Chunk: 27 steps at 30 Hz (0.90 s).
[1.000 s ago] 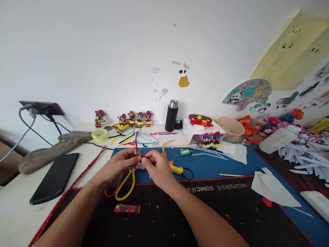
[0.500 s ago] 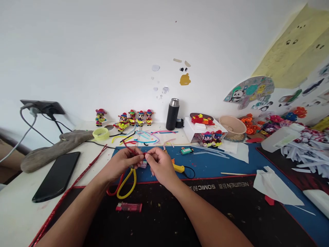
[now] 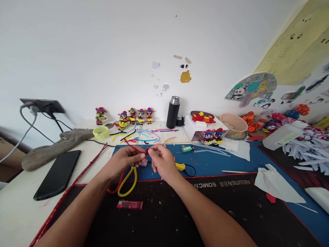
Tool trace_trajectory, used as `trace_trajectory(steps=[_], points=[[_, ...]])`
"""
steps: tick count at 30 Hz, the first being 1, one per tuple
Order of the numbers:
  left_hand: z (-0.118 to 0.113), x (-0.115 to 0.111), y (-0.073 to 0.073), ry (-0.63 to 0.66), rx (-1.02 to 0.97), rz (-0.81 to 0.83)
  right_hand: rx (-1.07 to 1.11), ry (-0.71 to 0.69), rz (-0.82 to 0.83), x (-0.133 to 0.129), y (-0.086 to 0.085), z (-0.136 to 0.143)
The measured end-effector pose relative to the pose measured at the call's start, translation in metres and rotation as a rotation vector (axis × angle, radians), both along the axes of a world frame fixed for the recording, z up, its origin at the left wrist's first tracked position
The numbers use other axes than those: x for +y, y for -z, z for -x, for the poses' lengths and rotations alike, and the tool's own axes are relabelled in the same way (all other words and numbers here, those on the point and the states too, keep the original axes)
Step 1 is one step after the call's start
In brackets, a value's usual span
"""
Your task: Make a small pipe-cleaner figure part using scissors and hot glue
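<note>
My left hand [image 3: 128, 160] is closed on a red pipe cleaner [image 3: 133, 146], whose free end sticks up above the fingers. My right hand [image 3: 162, 160] pinches a small red coiled or knotted part of it between thumb and forefinger. The two hands almost meet over the blue mat [image 3: 205, 161]. Just below the left hand lie scissors [image 3: 128, 182] with one red and one yellow handle loop; their blades are hidden. Nearer me, a pink lighter [image 3: 130, 204] rests on the black mat [image 3: 159, 223]. Long red pipe cleaners [image 3: 69, 189] lie left of my left forearm.
A black phone [image 3: 58, 175] and a piece of driftwood [image 3: 58, 147] lie at left. Several pipe-cleaner figures [image 3: 123, 119] stand by the wall near a black thermos [image 3: 173, 113]. A yellow-handled glue gun [image 3: 180, 167] lies beyond my right wrist. Tissue [image 3: 276, 183] is at right.
My fingers have moved slightly apart, with the right hand a little higher. The red knotted part between them shows more now. The whole view has shifted slightly.
</note>
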<state>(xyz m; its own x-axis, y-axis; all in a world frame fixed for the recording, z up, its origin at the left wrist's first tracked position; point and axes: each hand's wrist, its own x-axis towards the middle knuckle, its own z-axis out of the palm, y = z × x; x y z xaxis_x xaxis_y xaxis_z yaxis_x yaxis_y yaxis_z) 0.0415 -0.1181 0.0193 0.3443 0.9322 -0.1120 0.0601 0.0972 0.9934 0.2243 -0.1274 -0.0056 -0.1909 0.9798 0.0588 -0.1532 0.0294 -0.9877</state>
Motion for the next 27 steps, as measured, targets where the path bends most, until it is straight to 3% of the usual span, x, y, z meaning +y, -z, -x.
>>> trace_trajectory(steps=[10,27], points=[[0.000,0.002,0.001,0.034,0.096,-0.057,-0.014,0.000,0.012,-0.002,-0.003,0.000],[-0.001,-0.005,-0.014,-0.092,0.214,-0.242,-0.190,0.026,-0.083,-0.004,0.001,0.000]])
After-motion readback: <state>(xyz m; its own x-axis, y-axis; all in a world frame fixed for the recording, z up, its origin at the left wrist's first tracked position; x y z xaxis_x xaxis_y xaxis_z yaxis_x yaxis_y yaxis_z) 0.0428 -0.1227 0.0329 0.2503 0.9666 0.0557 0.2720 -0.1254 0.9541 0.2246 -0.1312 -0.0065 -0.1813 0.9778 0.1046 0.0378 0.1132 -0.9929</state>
